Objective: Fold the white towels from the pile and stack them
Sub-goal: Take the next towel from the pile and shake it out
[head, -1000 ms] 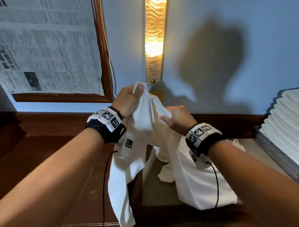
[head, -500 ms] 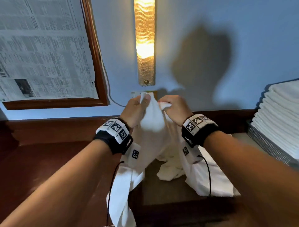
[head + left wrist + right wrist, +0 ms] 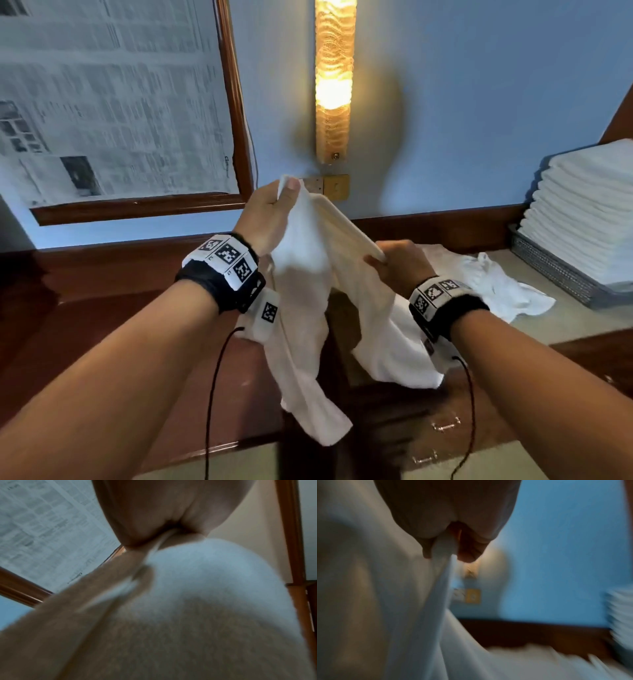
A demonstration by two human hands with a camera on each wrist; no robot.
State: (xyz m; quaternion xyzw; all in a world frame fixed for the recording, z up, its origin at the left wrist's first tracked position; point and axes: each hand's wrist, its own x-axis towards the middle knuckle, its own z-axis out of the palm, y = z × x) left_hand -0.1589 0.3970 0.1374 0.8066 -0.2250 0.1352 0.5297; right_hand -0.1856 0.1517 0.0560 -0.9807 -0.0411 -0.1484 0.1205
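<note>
Two hands pinch one white towel point(image 3: 308, 291) held above the table: left hand point(image 3: 270, 214) high at a corner, right hand point(image 3: 400, 263) lower; one crumpled towel point(image 3: 496, 287) lies beside one folded stack point(image 3: 589, 212)

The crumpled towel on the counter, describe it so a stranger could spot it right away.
Find the glowing wall lamp, then drop to the beige counter at its lower right. The crumpled towel lies loose there, beside the mesh tray of folded towels; unlike those it is unfolded, and no hand holds it.
</note>
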